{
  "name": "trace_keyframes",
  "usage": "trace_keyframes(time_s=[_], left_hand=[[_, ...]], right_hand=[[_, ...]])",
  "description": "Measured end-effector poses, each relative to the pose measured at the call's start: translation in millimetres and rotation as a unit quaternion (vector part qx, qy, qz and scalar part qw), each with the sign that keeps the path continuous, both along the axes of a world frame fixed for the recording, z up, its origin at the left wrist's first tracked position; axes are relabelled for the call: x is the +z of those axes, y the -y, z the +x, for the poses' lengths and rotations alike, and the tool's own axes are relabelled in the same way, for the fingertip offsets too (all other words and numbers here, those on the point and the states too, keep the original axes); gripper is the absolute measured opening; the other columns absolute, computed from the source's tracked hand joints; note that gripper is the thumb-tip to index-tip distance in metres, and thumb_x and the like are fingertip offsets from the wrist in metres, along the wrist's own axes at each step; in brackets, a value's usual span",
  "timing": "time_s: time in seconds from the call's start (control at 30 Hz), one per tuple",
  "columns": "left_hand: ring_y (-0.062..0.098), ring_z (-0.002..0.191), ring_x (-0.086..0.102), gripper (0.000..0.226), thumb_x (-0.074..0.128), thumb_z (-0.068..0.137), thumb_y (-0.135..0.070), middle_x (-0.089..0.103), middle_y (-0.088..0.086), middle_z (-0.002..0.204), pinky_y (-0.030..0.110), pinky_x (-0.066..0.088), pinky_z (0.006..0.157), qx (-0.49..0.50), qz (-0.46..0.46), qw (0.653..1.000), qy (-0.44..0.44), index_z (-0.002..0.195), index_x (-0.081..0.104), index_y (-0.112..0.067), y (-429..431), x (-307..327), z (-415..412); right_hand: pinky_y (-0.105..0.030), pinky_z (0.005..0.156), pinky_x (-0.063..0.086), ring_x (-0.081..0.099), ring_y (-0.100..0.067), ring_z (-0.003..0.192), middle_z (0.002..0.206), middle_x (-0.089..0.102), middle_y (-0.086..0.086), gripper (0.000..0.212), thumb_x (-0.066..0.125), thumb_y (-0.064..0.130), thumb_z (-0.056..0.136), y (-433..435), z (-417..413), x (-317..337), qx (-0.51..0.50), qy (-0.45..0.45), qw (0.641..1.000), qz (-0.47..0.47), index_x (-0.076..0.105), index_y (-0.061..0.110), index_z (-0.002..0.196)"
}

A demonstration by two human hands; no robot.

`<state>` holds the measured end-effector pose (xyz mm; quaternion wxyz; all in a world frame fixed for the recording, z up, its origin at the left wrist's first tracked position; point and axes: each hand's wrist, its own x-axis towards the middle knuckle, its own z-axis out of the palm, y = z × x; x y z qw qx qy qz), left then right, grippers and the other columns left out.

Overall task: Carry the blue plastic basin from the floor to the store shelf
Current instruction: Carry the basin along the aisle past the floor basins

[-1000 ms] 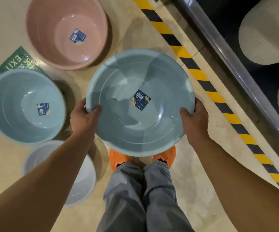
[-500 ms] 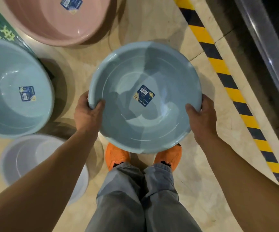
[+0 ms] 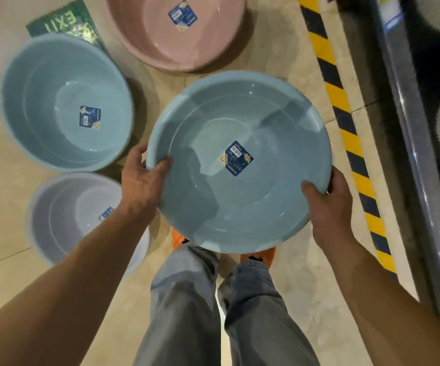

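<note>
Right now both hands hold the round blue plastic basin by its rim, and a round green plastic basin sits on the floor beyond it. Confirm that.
Not quite: the head view shows the basin on the floor beyond the held round blue plastic basin is pink, not green. Left hand and right hand grip its rim.

Blue basin [image 3: 240, 196]: smooth plastic w/ soft sheen, glossy paper label [image 3: 236, 158] inside. Pink basin [image 3: 179, 35], far, same shiny plastic. Floor [image 3: 2, 207]: polished stone-look tile, reflective. Shelf edge [image 3: 409, 143], right: dull brushed metal. Jeans [image 3: 187, 299]: matt denim cloth.
</note>
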<state>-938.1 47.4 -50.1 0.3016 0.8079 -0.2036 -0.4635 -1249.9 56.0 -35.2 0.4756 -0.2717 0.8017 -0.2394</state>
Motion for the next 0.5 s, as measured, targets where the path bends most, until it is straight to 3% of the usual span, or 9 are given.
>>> trace_keyframes(time_s=[0.13, 0.23, 0.3, 0.4, 0.5], left_hand=[[0.008, 0.092, 0.07, 0.04, 0.075, 0.085, -0.021, 0.073, -0.005, 0.107, 0.028, 0.057, 0.079, 0.062, -0.016, 0.998, 0.011, 0.123, 0.065, -0.028, -31.3, 51.3, 31.6], [0.005, 0.085, 0.07, 0.041, 0.075, 0.086, -0.018, 0.073, -0.007, 0.102, 0.023, 0.055, 0.072, 0.115, -0.023, 0.993, 0.022, 0.125, 0.064, -0.024, -58.7, 91.0, 56.1], [0.011, 0.089, 0.07, 0.044, 0.076, 0.086, -0.017, 0.073, -0.005, 0.105, 0.024, 0.057, 0.071, 0.145, -0.025, 0.989, 0.025, 0.129, 0.064, -0.021, -78.8, 112.5, 73.8], [0.013, 0.097, 0.07, 0.045, 0.078, 0.086, -0.02, 0.073, -0.016, 0.107, 0.035, 0.059, 0.081, 0.196, -0.023, 0.98, 0.026, 0.128, 0.065, -0.03, -111.2, 131.5, 103.7], [0.016, 0.1, 0.07, 0.038, 0.078, 0.084, -0.025, 0.072, -0.018, 0.108, 0.043, 0.059, 0.086, 0.228, -0.017, 0.973, 0.033, 0.114, 0.066, -0.045, -144.3, 134.8, 136.4]], right_hand=[[-0.003, 0.056, 0.048, 0.062, 0.0, 0.094, 0.119, 0.065, 0.006, 0.052, 0.068, 0.008, 0.093, 8.6, 31.2, 42.9, 0.063, 0.015, 0.998, -0.019, 0.056, 0.022, 0.141], [-0.006, 0.06, 0.05, 0.062, 0.002, 0.094, 0.119, 0.065, 0.008, 0.051, 0.067, 0.009, 0.094, 13.7, 59.5, 76.7, 0.113, 0.032, 0.993, -0.021, 0.056, 0.024, 0.142], [-0.011, 0.062, 0.051, 0.063, 0.001, 0.092, 0.119, 0.067, 0.006, 0.049, 0.067, 0.01, 0.094, 15.3, 82.3, 96.4, 0.137, 0.048, 0.989, -0.022, 0.057, 0.024, 0.14], [-0.017, 0.063, 0.055, 0.067, 0.001, 0.086, 0.114, 0.069, 0.007, 0.047, 0.068, 0.011, 0.093, 11.1, 121.3, 117.7, 0.162, 0.063, 0.985, -0.02, 0.059, 0.026, 0.136], [-0.031, 0.077, 0.062, 0.071, -0.006, 0.093, 0.115, 0.071, 0.004, 0.048, 0.07, 0.01, 0.093, -2.9, 160.3, 119.8, 0.185, 0.075, 0.98, -0.023, 0.06, 0.025, 0.137]])
